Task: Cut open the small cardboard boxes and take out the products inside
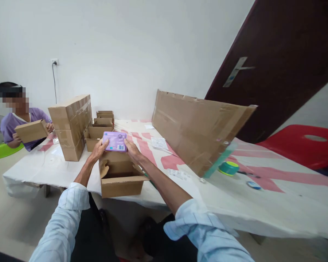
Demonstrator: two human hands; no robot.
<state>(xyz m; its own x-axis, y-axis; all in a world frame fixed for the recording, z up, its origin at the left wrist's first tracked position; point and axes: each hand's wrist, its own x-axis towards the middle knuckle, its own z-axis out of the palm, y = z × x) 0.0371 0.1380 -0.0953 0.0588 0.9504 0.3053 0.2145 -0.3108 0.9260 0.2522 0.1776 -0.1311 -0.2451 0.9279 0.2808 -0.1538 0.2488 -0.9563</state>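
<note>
A flat purple packet (114,141) with a barcode on its face is held up between both hands. Its left side is pinched by my left hand (100,150), its right side by my right hand (132,149). Directly below and nearer to me stands an open cardboard box (122,188), with flaps raised and its inside dark where I see it. Behind the packet, more open cardboard boxes (92,145) stand in a row towards the wall.
Stacked cardboard boxes (74,143) stand left of the row. Across the left end, a person (30,112) in purple holds another box (31,131). A large cardboard sheet (196,127) leans on the right, near tape rolls (229,167), papers (159,142) and a red chair (303,145).
</note>
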